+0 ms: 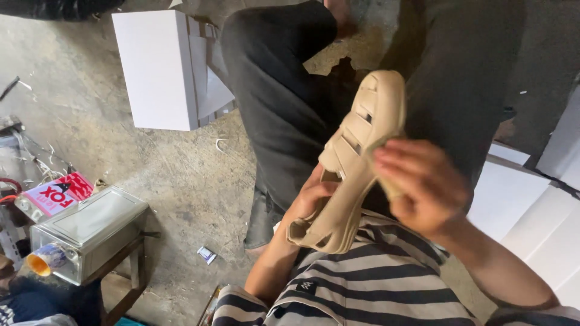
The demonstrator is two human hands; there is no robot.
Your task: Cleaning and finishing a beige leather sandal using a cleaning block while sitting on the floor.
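Observation:
A beige strappy sandal [356,151] is held up in front of my striped shirt, its toe pointing up and away. My left hand [311,202] grips it near the heel from below, fingers tucked inside the opening. Against the sandal's right side my right hand [423,184] presses a small yellowish cloth or pad [386,181], mostly hidden by the fingers. My dark trouser legs [284,90] lie behind the sandal.
White cardboard boxes [160,66] stand on the concrete floor at the upper left, more white boxes [531,211] at the right. A metal tin can [90,232] with an orange-capped spout rests on a small stool at the lower left, beside a red and white packet [60,193].

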